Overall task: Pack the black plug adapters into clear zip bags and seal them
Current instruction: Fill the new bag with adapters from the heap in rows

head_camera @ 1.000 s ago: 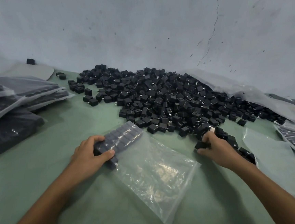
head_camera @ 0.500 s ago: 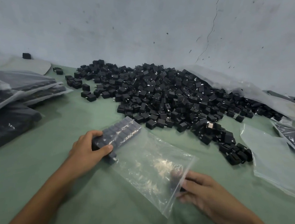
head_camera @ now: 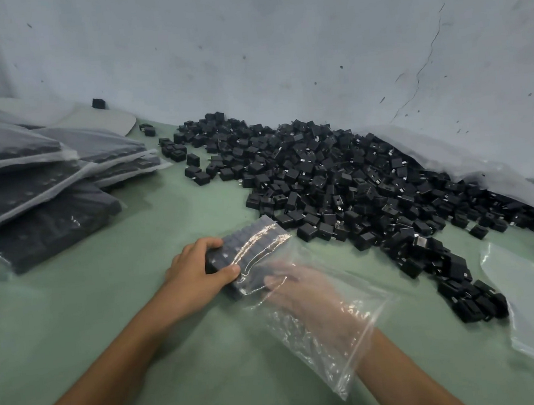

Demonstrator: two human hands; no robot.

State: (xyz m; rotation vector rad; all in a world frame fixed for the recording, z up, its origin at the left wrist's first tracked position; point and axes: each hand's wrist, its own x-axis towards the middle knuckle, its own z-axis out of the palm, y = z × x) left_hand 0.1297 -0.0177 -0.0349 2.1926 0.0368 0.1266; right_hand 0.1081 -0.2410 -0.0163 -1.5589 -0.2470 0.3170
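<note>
A clear zip bag (head_camera: 345, 340) lies on the green table in front of me, mouth toward me. A row of black plug adapters (head_camera: 250, 244) fills its far closed end. My left hand (head_camera: 194, 273) grips that end of the bag from outside, fingers curled around the row. My right hand (head_camera: 302, 293) is inside the bag up to the wrist, its fingertips against a few dark adapters beside the row. The plastic blurs whether it holds them. A big pile of loose adapters (head_camera: 338, 180) lies beyond the bag.
Several filled bags (head_camera: 32, 190) are stacked at the left. Empty clear bags (head_camera: 532, 301) lie at the right, next to a small cluster of adapters (head_camera: 471, 297). A crumpled plastic sheet (head_camera: 448, 154) runs along the grey wall behind the pile.
My right hand left the pile with adapters, came to the bag's mouth, and now has slid deep inside the bag toward the row. My left hand kept its grip.
</note>
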